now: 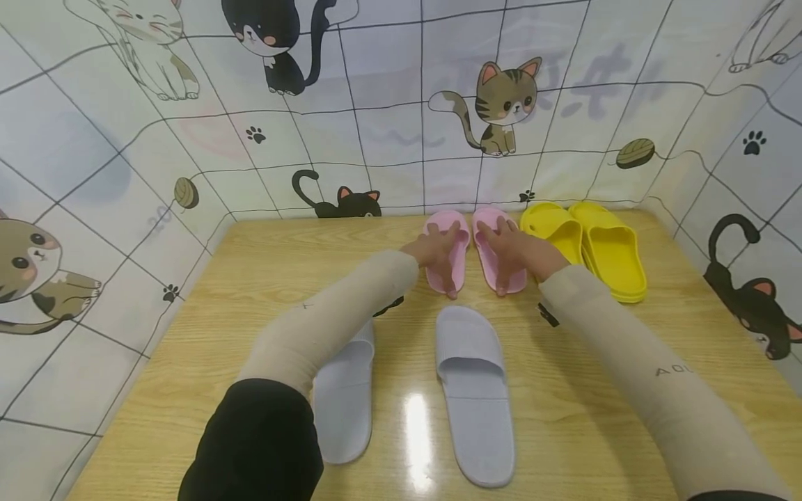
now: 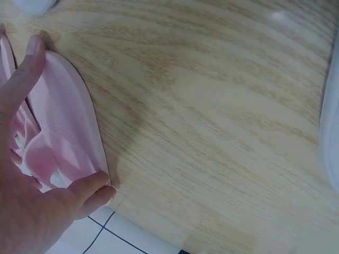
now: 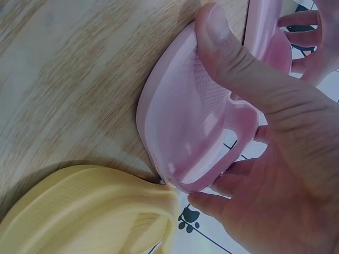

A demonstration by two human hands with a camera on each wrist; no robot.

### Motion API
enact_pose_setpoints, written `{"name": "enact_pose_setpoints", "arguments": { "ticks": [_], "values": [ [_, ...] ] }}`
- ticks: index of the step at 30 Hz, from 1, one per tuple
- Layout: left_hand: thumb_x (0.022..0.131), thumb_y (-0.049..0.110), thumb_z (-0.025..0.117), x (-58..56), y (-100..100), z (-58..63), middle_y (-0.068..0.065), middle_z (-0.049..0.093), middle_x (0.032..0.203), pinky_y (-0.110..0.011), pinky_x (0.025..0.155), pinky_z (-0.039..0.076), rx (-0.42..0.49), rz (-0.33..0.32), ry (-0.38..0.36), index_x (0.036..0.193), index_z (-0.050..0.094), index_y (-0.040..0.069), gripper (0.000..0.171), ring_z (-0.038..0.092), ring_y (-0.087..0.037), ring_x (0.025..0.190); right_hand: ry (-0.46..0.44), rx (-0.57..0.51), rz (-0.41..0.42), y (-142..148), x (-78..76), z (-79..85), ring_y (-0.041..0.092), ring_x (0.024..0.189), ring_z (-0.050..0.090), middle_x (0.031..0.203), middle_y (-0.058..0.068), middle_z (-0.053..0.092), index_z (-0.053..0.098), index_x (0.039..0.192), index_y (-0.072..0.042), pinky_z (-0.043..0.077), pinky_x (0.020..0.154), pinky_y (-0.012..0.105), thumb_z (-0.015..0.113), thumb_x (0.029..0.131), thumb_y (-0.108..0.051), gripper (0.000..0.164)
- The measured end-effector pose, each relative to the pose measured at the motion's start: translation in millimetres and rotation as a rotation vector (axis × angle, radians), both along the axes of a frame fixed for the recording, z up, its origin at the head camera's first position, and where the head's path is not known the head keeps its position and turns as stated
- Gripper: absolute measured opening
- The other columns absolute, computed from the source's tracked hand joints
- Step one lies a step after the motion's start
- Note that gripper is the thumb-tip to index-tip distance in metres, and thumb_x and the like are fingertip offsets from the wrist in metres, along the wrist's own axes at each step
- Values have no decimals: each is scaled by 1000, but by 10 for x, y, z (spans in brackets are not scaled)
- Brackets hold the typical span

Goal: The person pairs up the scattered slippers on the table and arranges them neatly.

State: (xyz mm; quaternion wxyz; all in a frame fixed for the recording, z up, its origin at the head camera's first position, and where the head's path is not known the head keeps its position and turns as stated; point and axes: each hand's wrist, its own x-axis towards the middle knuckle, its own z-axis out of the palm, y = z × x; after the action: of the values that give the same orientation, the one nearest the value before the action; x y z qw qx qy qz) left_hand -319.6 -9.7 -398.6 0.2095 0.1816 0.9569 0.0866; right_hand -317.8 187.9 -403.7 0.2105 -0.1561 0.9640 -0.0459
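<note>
Two small pink slippers (image 1: pixel 446 220) lie side by side near the back wall, toes toward it. My left hand (image 1: pixel 437 252) spans the left one from above. In the left wrist view its thumb is at one end of that pink slipper (image 2: pixel 66 116) and its fingertips (image 2: pixel 100 182) bear on the far edge. The right hand (image 1: pixel 510 249) grips the other slipper lengthwise. In the right wrist view, the thumb lies on the heel end of this pink slipper (image 3: pixel 175 106) while the fingers reach around its strap end, partly hidden.
A pair of yellow slippers (image 1: pixel 617 257) stands right of the pink pair, close against it. Nearer me lie two white slippers, the right one (image 1: pixel 473 390) in full view and the left one (image 1: pixel 344 410) partly behind my sleeve. Cat-patterned sheeting (image 1: pixel 388 153) rises behind the wooden surface (image 1: pixel 288 264).
</note>
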Motion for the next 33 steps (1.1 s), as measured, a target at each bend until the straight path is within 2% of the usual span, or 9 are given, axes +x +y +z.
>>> {"name": "enact_pose_setpoints", "arguments": {
  "ticks": [8,16,25,33],
  "values": [
    [59,46,101,1,27,19,-27,8,168,-62,116,41,-19,8,2,166,-11,26,156,35,-46,149,1,-2,4,11,-26,-16,50,158,-8,170,31,-12,-7,167,-15,19,120,75,98,66,-30,147],
    [61,48,99,-9,53,20,-27,5,168,-60,119,39,-46,11,-8,166,-13,26,155,31,-45,151,8,-16,12,-13,45,46,51,158,-7,169,32,-11,-5,167,-14,16,121,74,98,67,-29,144],
    [63,44,99,19,56,56,-31,1,170,-63,121,34,-12,9,-30,166,-14,25,154,29,-50,152,-14,-24,-20,-21,46,43,48,159,-10,170,29,-14,-7,167,-18,16,122,73,98,68,-26,145],
    [61,47,100,-17,82,8,-29,1,171,-61,121,36,-25,1,-13,166,-14,25,156,33,-46,152,-8,-31,-18,-19,50,35,48,159,-9,170,29,-13,-7,167,-17,14,123,72,97,69,-25,143]
  ]
}}
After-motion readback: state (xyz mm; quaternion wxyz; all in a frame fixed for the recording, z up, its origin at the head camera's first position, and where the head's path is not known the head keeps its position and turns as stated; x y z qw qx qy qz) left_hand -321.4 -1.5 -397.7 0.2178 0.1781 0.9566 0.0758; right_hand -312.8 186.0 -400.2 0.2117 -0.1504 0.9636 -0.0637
